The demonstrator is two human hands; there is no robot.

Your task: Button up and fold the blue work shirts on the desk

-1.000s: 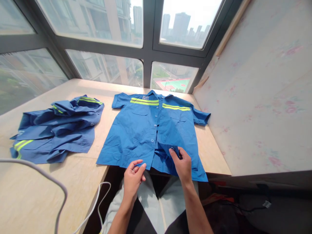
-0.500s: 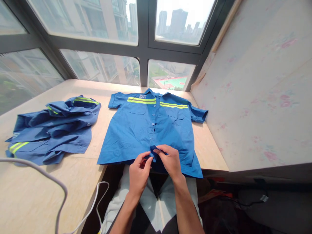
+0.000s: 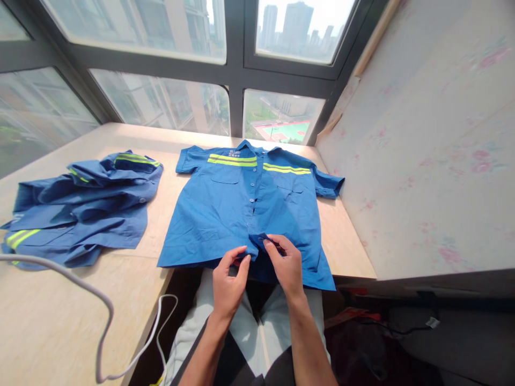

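Observation:
A blue short-sleeved work shirt with yellow-green reflective stripes lies spread face up, its collar towards the window and its hem over the near edge. Several buttons on the upper front placket show. At the bottom of the placket, my left hand pinches the hem edge between thumb and index finger. My right hand is closed on the other front edge, lifting a folded bit of it with a button near the fingertips. Between my hands the two front edges are slightly apart.
A second blue shirt lies crumpled on the left of the wooden surface. A grey cable and a white cable run at lower left. A floral wall borders the right side, and windows stand behind.
My right hand has drawn its front edge a little up and to the right, away from my left hand. A button now shows by its fingers. The view has shifted slightly.

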